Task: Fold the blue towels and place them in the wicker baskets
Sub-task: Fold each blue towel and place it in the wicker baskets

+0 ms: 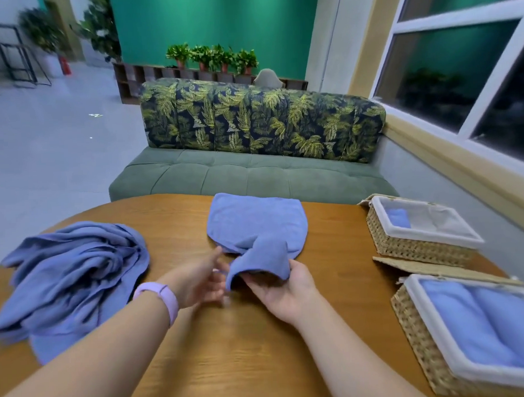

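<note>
At the left of the counter (pixel 201 363) a heap (pixel 76 270) of unfolded blue towels is seen, part of it near the edge; if it is dragged while a piece is pulled out, some of it could probably slide off.

The left hand (pixel 201 282) is held just beside the towel (pixel 255 225) being folded, its fingers (pixel 216 253) apart and relaxed, with nothing gripped; it is blurred, so contact with the cloth cannot be told. A lilac band (pixel 160 297) is worn at that wrist.

The towel lies flat in the middle of the counter, its near corner lifted and draped over the right hand (pixel 276 290). That corner is held by fingers curled beneath it. With only one corner carried, the fold may land skewed or bunched unless the other side is pinned or lifted too, and the flat part may be pulled toward the person.

At the right, two baskets are set: the far basket (pixel 417 246) holds one folded towel, and the near basket (pixel 423 344) is nearly filled. Its contents may be disturbed if another piece is pressed in.
</note>
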A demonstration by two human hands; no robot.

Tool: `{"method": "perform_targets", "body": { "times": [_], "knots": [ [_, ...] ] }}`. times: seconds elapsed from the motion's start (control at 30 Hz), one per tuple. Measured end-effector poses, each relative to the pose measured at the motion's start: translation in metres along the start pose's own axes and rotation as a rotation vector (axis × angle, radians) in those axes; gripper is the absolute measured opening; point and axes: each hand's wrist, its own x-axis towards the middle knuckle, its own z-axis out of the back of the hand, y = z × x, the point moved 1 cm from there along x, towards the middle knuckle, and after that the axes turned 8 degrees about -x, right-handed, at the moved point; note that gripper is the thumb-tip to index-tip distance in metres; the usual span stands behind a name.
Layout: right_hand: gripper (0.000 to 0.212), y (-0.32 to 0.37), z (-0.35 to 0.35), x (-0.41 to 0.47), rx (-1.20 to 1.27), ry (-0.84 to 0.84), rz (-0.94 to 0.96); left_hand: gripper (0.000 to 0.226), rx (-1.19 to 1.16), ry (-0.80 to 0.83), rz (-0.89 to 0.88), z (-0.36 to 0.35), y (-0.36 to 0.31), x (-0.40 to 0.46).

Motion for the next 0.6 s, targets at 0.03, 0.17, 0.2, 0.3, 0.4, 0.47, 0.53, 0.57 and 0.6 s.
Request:
{"method": "perform_targets", "body": {
  "times": [0.03,0.17,0.2,0.3,0.4,0.47,0.53,0.57,0.6],
  "knots": [
    [0.043,-0.003,0.001,-0.002,-0.006,-0.027,0.000,0.056,0.035,-0.032,0.025,-0.001,0.009,0.001],
    [0.035,-0.019,0.002,-0.009,-0.412,-0.197,-0.032,0.039,-0.135,0.015,0.021,-0.017,0.017,-0.002],
    [0.030,-0.019,0.005,-0.010,-0.492,-0.247,-0.013,0.027,-0.157,0.002,-0.016,-0.020,0.015,-0.002],
    [0.024,-0.011,0.018,-0.014,-0.393,-0.332,0.036,0.036,-0.229,-0.023,-0.069,-0.014,0.009,-0.007],
    [0.026,-0.001,0.034,-0.019,-0.131,-0.338,0.044,0.033,-0.331,-0.029,-0.126,-0.001,0.004,-0.015],
    [0.026,0.004,0.043,-0.022,-0.077,-0.369,0.074,0.024,-0.391,-0.034,-0.185,0.007,0.002,-0.022],
    [0.023,0.006,0.049,-0.027,-0.051,-0.385,0.083,0.026,-0.435,0.006,-0.263,0.015,0.001,-0.029],
    [0.021,0.006,0.050,-0.029,-0.059,-0.378,0.069,0.027,-0.458,0.031,-0.295,0.019,0.002,-0.033],
    [0.018,0.006,0.051,-0.032,-0.097,-0.358,0.042,0.028,-0.459,0.045,-0.322,0.023,0.002,-0.037]
  ]
}}
